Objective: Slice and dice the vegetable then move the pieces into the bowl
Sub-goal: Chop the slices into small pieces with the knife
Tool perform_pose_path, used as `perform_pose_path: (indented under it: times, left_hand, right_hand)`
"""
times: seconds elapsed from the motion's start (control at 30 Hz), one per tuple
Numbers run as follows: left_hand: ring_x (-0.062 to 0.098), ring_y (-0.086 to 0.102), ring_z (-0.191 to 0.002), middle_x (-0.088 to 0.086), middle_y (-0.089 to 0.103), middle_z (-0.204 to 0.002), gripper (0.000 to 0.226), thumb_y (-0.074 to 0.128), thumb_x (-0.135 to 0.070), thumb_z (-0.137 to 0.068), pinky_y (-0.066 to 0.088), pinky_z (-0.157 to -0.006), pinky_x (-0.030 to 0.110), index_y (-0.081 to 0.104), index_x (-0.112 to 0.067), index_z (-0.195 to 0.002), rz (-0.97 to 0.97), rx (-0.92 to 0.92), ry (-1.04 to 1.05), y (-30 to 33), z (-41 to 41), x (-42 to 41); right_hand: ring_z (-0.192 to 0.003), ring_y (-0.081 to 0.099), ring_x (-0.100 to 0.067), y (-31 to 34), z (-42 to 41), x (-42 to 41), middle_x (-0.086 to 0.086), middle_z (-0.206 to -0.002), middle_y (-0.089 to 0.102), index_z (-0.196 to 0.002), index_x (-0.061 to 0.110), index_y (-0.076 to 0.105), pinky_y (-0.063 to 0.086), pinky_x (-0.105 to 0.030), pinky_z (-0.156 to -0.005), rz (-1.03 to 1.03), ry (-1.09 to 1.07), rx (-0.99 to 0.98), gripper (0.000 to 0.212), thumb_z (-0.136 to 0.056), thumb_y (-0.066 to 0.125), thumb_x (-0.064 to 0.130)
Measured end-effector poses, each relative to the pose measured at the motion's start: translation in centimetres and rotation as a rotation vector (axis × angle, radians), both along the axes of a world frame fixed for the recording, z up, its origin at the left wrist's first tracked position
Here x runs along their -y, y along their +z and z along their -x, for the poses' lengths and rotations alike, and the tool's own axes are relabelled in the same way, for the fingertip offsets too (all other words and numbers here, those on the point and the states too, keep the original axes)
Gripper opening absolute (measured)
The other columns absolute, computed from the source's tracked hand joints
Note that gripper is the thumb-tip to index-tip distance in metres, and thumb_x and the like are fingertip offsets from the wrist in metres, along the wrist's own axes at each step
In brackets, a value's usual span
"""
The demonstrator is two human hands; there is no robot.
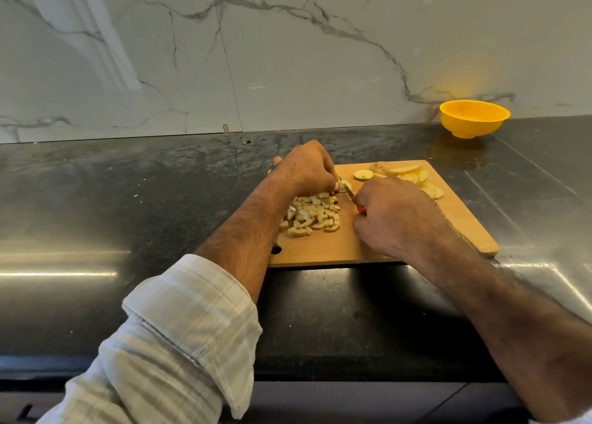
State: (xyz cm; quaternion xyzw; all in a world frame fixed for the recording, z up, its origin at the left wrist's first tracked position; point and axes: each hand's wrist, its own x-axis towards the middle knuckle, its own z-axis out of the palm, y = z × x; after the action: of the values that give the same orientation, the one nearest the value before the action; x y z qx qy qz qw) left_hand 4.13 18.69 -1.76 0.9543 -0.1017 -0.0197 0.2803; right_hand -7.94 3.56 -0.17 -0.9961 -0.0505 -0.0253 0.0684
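A dark stone counter point(160, 199) under a veined marble backsplash point(288, 55) carries a wooden cutting board point(400, 231), where a person in a rolled plaid sleeve point(179, 327) dices a pale vegetable. The yellow bowl point(474, 119) sits well apart at the counter's back right, w/ nothing seen inside it from this angle. Left hand point(304, 170), fingers curled down, pins a round slice point(346, 185) at the board's middle; right hand point(394, 215), fingers wrapped tight round a red-handled knife point(349, 192), sets the small blade right beside those fingertips. A heap of diced pieces point(312, 215) lies just below the left hand; uncut slices point(413, 176) wait near the board's far right corner. Risks from here, as judged: blade and fingertips nearly touch, so a slip on the small wet slice could nick a finger; the slice itself, thin & mostly hidden under the hand, could skid or flip under pressure, giving uneven cuts. The pile sits close to the left forearm, so an arm shift could scatter bits off the board's left edge onto the counter. With the bowl so far off, carrying loose dice by hand across the gap looks likely to drop some en route.
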Motion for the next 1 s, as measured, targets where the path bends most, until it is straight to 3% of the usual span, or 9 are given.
perform_pose_path:
  times: [0.07, 0.17, 0.3, 0.43, 0.57, 0.77, 1.0]
  left_hand:
    - [0.013, 0.066, -0.108, -0.016, 0.076, -0.09, 0.011, 0.089, -0.024, -0.081, 0.041, -0.113, 0.062, 0.081, -0.03, -0.077, 0.004, -0.01, 0.014, -0.3, -0.2, -0.1]
    - [0.016, 0.066, -0.113, -0.016, 0.076, -0.093, 0.014, 0.092, -0.023, -0.078, 0.043, -0.112, 0.063, 0.081, -0.031, -0.074, 0.022, -0.032, 0.028, -0.3, -0.4, 0.0]
    - [0.015, 0.061, -0.122, -0.014, 0.077, -0.101, 0.01, 0.09, -0.024, -0.082, 0.018, -0.122, 0.071, 0.081, -0.029, -0.081, -0.007, -0.016, 0.051, 0.1, -0.1, 0.2]
    - [0.014, 0.066, -0.11, -0.014, 0.076, -0.091, 0.012, 0.092, -0.024, -0.079, 0.043, -0.112, 0.061, 0.081, -0.029, -0.076, 0.002, -0.019, 0.046, -0.2, -0.2, -0.1]
    - [0.015, 0.065, -0.11, -0.013, 0.075, -0.091, 0.016, 0.092, -0.023, -0.079, 0.045, -0.111, 0.06, 0.078, -0.03, -0.072, 0.019, -0.018, 0.059, -0.1, -0.3, 0.0]
    - [0.016, 0.065, -0.11, -0.012, 0.075, -0.088, 0.013, 0.091, -0.023, -0.079, 0.045, -0.11, 0.06, 0.081, -0.028, -0.073, 0.004, -0.028, 0.069, -0.3, -0.6, 0.0]
    - [0.015, 0.065, -0.109, -0.013, 0.074, -0.085, 0.02, 0.091, -0.017, -0.078, 0.048, -0.108, 0.058, 0.079, -0.027, -0.066, 0.014, -0.022, 0.09, -0.2, -0.5, 0.0]
  right_hand:
    - [-0.096, 0.055, -0.016, 0.0, -0.3, -0.1, 0.005, -0.107, 0.062, -0.125, 0.023, 0.067, 0.054, -0.032, -0.08, -0.016, 0.005, -0.012, 0.032, -0.095, 0.067, 0.034]
    - [-0.092, 0.054, -0.014, -0.2, -1.2, 0.1, 0.006, -0.1, 0.059, -0.12, 0.021, 0.07, 0.048, -0.03, -0.073, -0.059, 0.007, 0.01, 0.029, -0.093, 0.068, 0.031]
    - [-0.093, 0.055, -0.015, -0.7, -1.8, 0.1, 0.005, -0.103, 0.061, -0.124, 0.022, 0.069, 0.048, -0.029, -0.073, -0.075, 0.026, 0.037, 0.032, -0.094, 0.067, 0.033]
    - [-0.101, 0.055, -0.015, -1.2, -1.5, 1.0, 0.004, -0.118, 0.066, -0.13, 0.025, 0.069, 0.049, -0.03, -0.079, -0.115, 0.028, 0.07, 0.035, -0.098, 0.063, 0.036]
    - [-0.105, 0.057, -0.014, -0.9, -1.0, 1.1, 0.005, -0.128, 0.067, -0.137, 0.027, 0.067, 0.057, -0.033, -0.087, -0.142, 0.057, 0.108, 0.039, -0.1, 0.062, 0.036]
    - [-0.095, 0.056, -0.014, -1.4, -1.2, 0.7, 0.004, -0.108, 0.065, -0.128, 0.027, 0.071, 0.052, -0.03, -0.071, -0.112, 0.021, 0.043, 0.037, -0.094, 0.062, 0.039]
    - [-0.092, 0.056, -0.015, -0.6, -1.8, -0.5, 0.005, -0.1, 0.062, -0.122, 0.022, 0.071, 0.052, -0.031, -0.075, -0.055, 0.049, 0.039, 0.031, -0.092, 0.067, 0.032]
